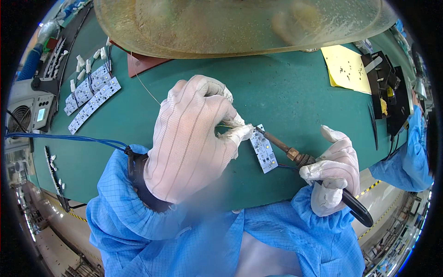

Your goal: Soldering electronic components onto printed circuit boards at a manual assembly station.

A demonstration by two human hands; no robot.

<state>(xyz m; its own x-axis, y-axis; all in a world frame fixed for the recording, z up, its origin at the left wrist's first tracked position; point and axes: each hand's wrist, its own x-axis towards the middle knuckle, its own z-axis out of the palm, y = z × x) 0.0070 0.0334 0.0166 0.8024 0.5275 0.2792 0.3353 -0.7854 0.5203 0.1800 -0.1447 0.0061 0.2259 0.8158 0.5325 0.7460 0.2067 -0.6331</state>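
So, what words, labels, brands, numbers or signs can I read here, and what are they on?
No text can be read with certainty.
Grey machine, at left: its lit display is too small to read.
White circuit board near the left hand: any markings are too small.
Yellow sheet: dark specks, no readable writing.
Striped floor tape: yellow and black, no readable words.
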